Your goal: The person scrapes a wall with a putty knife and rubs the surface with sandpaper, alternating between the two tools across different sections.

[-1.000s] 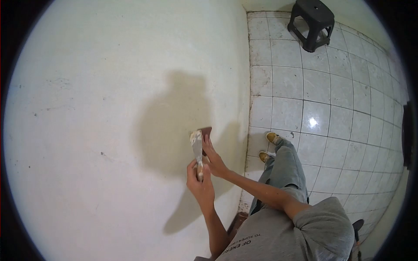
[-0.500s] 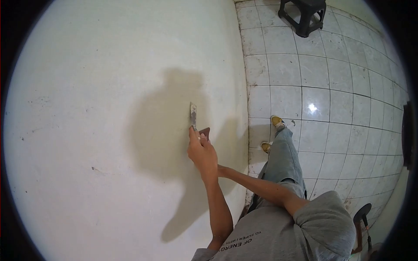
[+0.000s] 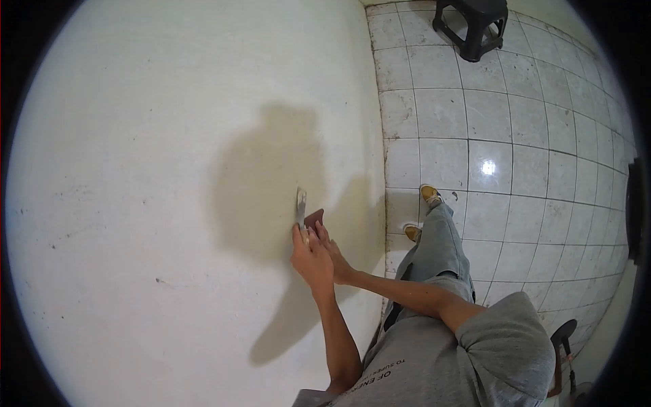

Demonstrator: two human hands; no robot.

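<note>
My left hand (image 3: 312,266) is closed round the handle of a putty knife (image 3: 301,206), whose narrow blade points up the view, with pale smears near its tip. Just right of it, my right hand (image 3: 336,260) holds a small flat reddish-brown piece (image 3: 314,218), its fingers lying along the piece and partly hidden behind the left hand. Both hands are close together in front of a pale wall (image 3: 135,203), where their shadow falls around the blade. Scattered dark marks and a small scuff (image 3: 163,281) show on the wall.
A tiled floor (image 3: 502,210) runs along the wall on the right, with my yellow shoes (image 3: 430,195) on it. A black plastic stool (image 3: 478,27) stands at the top. Near the lower right is a dark rounded object (image 3: 564,331).
Both hands and the putty knife have moved slightly down the view. My right hand and the reddish-brown piece now show more beside the left hand. The view has shifted a little.
</note>
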